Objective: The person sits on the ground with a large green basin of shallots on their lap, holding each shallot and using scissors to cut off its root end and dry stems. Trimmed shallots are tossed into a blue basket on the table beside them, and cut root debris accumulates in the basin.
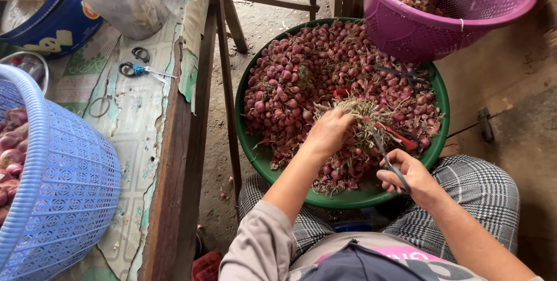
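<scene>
Left hand (329, 132) reaches into the green basin (253, 152) between the knees, fingers curled down and closed on a clump of shallots (301, 72) with pale stringy roots (360, 113); fingertips are buried in the roots, so the exact grip is hard to see. Right hand (409, 173) sits at the near right rim of the basin, fingers bent tight through the handles of dark scissors (386, 156). The scissor blades point up and left toward the root clump; blades look slightly parted, but it's blurry there. Just right of the blades lies a red-handled tool (400, 137) on the shallots, apart from both hands. Another dark pair of scissors (406, 74) lies on the heap at the far right side of the basin.

The basin is heaped with red shallots, loose roots and skins mixed in near the hands. Far right, a purple basket (464, 14) overlaps the basin's far rim, holding dry trimmings. On the left, a wooden table (168, 159) with a worn patterned cover carries blue-handled scissors (139, 70), a clear plastic jar (125, 0) and a blue tin (52, 23). Near left, a blue basket (64, 188) holds more shallots. Checked trousers (481, 188) frame the basin.
</scene>
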Available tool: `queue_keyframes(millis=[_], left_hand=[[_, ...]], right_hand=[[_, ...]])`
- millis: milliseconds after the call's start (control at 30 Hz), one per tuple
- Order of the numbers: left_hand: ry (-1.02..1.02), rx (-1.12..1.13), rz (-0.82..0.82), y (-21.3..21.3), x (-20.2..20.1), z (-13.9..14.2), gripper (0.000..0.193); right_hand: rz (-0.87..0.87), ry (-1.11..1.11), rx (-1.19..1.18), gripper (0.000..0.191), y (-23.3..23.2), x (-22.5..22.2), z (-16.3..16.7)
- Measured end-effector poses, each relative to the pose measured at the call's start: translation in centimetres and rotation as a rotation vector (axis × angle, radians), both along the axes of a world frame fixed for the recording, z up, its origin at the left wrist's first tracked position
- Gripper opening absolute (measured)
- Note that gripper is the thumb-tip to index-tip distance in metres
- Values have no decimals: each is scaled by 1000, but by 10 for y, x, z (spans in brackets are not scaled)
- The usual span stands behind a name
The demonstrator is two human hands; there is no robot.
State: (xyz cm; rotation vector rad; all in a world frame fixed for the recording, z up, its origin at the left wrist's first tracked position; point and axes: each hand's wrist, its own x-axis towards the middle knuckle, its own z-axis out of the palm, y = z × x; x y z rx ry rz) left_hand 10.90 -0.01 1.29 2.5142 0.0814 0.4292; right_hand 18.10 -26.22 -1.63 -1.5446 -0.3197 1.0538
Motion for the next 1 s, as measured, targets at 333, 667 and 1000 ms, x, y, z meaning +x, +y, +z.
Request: queue_keyframes(millis=[333, 667, 1000], left_hand=[[219, -597, 163, -7, -40, 2, 33], [204, -924, 184, -12, -49, -19, 27], [-26, -453, 232, -7, -45, -26, 23]], right_hand=[[146, 93, -119, 42, 22, -12, -2], [70, -33, -45, 35, 30, -4, -2], [54, 15, 9, 42, 21, 1, 1]])
